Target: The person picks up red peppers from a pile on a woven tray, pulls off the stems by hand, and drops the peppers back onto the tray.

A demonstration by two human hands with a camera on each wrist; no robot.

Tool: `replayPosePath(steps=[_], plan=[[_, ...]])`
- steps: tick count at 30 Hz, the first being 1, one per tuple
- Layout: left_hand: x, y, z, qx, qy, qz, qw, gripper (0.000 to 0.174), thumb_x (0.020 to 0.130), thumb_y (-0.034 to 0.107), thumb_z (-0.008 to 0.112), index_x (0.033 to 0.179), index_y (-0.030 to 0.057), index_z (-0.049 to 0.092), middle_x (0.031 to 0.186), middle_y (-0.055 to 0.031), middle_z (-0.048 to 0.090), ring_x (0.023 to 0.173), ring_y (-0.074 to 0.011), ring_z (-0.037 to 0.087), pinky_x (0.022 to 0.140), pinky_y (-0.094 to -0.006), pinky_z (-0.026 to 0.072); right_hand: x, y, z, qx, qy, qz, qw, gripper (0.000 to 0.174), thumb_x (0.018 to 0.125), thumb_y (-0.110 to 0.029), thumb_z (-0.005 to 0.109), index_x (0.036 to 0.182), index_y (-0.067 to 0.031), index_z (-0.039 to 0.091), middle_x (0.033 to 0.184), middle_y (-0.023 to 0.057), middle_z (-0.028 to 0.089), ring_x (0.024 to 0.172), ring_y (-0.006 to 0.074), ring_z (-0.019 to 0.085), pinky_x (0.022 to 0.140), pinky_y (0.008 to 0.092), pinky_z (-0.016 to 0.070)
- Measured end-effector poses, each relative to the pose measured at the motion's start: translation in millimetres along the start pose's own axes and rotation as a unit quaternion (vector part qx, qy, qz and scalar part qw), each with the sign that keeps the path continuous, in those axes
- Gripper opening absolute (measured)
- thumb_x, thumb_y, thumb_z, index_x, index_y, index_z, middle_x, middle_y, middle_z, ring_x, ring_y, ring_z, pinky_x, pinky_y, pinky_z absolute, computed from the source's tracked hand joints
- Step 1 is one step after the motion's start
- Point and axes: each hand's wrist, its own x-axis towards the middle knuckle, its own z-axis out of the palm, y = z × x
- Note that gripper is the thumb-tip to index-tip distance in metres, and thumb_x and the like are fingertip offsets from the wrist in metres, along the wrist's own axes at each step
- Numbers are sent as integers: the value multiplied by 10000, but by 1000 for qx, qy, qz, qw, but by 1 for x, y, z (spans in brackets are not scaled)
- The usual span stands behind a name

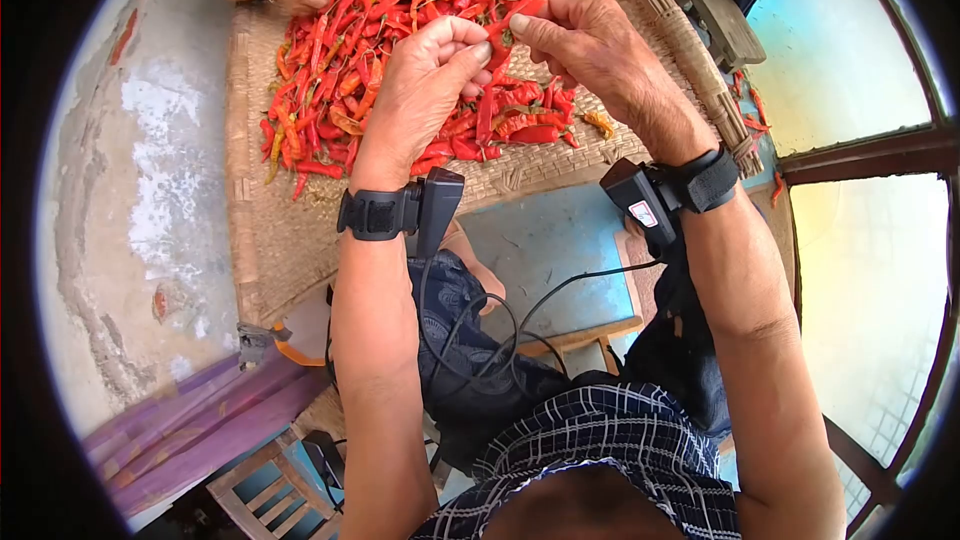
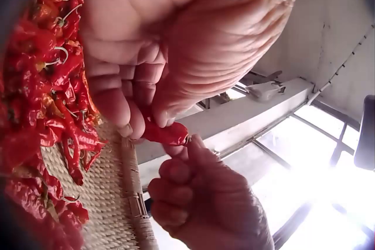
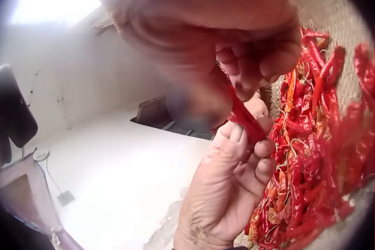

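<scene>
Head view: left hand [image 1: 412, 90] and right hand [image 1: 610, 55], fingers curled nearly closed, pinch 1 glossy red chili pepper [image 1: 499, 48] over the woven tan mat [image 1: 275, 250], handling seemingly unfinished beside heaped peppers [image 1: 345, 60].

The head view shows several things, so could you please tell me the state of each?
Held pepper, red, pinched at both ends
Left hand, fingers curled round that pepper
Right hand, pinching at its stem end
Pepper pile, loose, mostly red
Woven tray, partly covered with peppers
Wrist straps, fastened
</scene>
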Motion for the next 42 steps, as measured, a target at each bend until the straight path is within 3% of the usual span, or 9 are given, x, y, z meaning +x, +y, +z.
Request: replayPosePath(steps=[8,13,15,17,23,31,35,40,42], plan=[[28,-18,-45,22,327,71,942,384,867,132,611,1210,-7,513,989,-122,639,942,-170,609,820,-271,489,-1,-4,5,100,50,-34,993,220,883,-208,594,953,-1,619,664,-12,536,564,62,492,483,236,429],[10,-28,-32,383,3,68,921,237,807,124,625,1034,56,624,956,-93,625,885,-214,605,793,-316,474,0,-7,3,103,38,-10,994,219,886,-197,587,944,12,622,658,-13,535,573,54,488,491,225,427],[2,-37,-12,590,10,120,798,199,783,115,626,973,55,630,902,-127,592,859,-290,580,788,-363,466,1,-6,1,109,39,-24,993,220,884,-194,588,942,16,622,664,-10,542,575,52,489,487,228,426],[2,-44,-10,593,30,111,797,170,773,97,626,938,54,627,893,-151,571,868,-337,551,787,-395,454,0,-6,-1,113,40,-40,992,221,882,-191,590,939,20,621,670,-7,549,576,50,489,484,230,424],[2,-16,-18,111,82,-8,990,224,841,131,604,1025,4,629,935,-56,647,811,-149,613,712,-266,474,1,-3,-1,90,50,-54,993,218,879,-184,588,934,25,621,643,-4,550,575,56,494,495,235,419],[-3,-11,-21,-183,7,-62,981,246,912,171,560,1111,25,564,1007,-63,640,835,-84,601,697,-202,470,-3,-3,5,-85,-10,-65,994,293,828,-261,642,956,3,647,680,139,624,606,212,605,569,340,477],[-2,3,-21,95,-96,-180,974,230,908,173,571,1085,27,560,922,-41,630,783,-100,607,677,-219,496,-5,-15,1,-79,-29,-44,995,304,826,-259,641,971,8,636,709,157,638,650,220,627,591,352,485],[27,-17,-37,-281,238,19,930,383,879,183,614,1172,-33,495,883,-65,615,741,-120,609,668,-233,515,1,-5,1,-32,27,-56,998,292,836,-242,625,957,24,626,698,147,630,631,212,611,584,346,478],[37,-30,-42,-196,248,10,949,431,874,188,617,1210,-37,468,897,-69,616,770,-131,614,690,-239,520,5,-2,-2,-3,74,-80,994,270,838,-226,621,939,25,625,668,99,608,586,173,574,553,321,464]])
